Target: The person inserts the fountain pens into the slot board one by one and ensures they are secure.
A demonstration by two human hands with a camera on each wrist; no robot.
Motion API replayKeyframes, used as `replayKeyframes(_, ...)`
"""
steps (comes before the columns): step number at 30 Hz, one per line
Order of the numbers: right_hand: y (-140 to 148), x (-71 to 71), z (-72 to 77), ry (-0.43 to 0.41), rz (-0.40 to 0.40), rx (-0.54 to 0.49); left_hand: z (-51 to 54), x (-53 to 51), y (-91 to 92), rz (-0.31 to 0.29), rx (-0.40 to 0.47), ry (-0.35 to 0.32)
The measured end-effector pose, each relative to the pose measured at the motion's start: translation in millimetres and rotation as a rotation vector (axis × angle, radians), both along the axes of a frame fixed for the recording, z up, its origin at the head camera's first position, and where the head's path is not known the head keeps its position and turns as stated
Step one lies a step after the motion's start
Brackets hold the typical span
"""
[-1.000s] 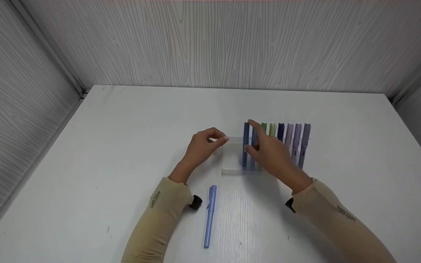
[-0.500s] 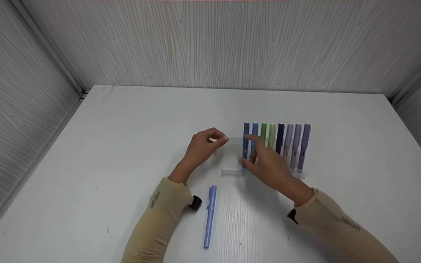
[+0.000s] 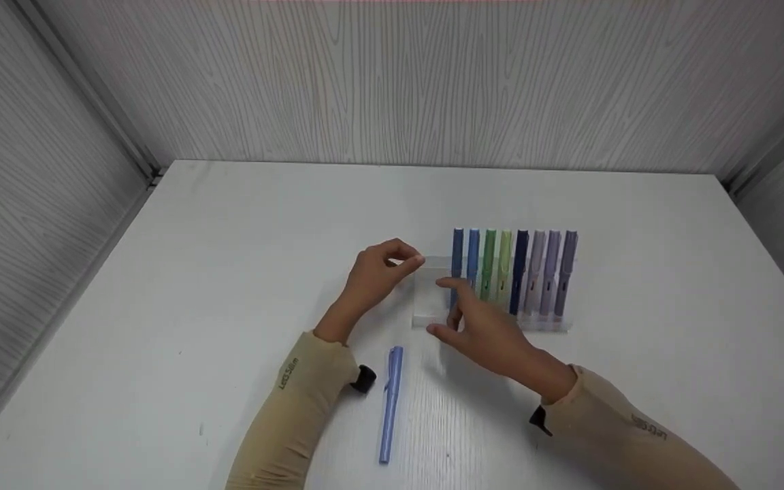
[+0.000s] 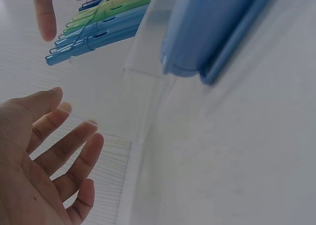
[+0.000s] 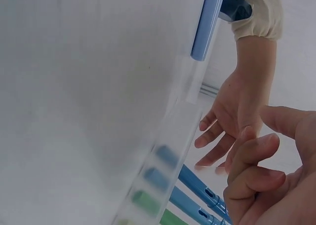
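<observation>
A clear pen rack (image 3: 431,292) lies mid-table with several capped pens side by side in it. From its left they run blue (image 3: 457,252), lighter blue (image 3: 474,248), green (image 3: 489,255), yellow-green, navy and several purples. My left hand (image 3: 380,272) pinches the rack's upper left edge between thumb and finger; some fingertips show through the clear plastic in the left wrist view. Holding nothing, my right hand (image 3: 491,333) hovers over the rack's front left part, thumb and forefinger apart. It covers the lower ends of the leftmost pens. A light blue pen (image 3: 392,405) lies loose nearer me.
The white table (image 3: 263,224) meets a pale wood-grain panel (image 3: 392,82) at the back, with side panels left and right. A dark wrist camera (image 3: 365,378) on the left sleeve sits close to the loose pen.
My right hand has moved from the top of the leftmost blue pen down and left, off the pens, uncovering the green and yellow-green ones. The left hand and loose pen have stayed put.
</observation>
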State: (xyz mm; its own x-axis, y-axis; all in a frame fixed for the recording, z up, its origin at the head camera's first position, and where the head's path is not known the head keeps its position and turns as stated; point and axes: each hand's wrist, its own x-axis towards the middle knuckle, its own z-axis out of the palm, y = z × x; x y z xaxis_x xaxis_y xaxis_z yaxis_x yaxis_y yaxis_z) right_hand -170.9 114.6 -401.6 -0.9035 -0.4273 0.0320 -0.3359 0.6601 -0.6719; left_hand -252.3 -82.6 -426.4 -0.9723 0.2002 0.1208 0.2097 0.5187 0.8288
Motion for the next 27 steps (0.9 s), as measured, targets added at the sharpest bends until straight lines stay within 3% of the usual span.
replayKeyframes(6, -3, 5.4, -1.4, -0.044, 0.064, -0.015, 0.6, 1.3, -0.2, 0.007, 0.011, -0.022)
replayKeyframes(15, -10, 11.0, -6.4, -0.208, 0.144, -0.044, 1.5, 2.1, 0.7, 0.021, 0.004, -0.030)
replayKeyframes(27, -24, 15.0, -14.3, -0.335, 0.167, 0.021, -0.8, 1.3, 0.0, 0.007, 0.030, -0.010)
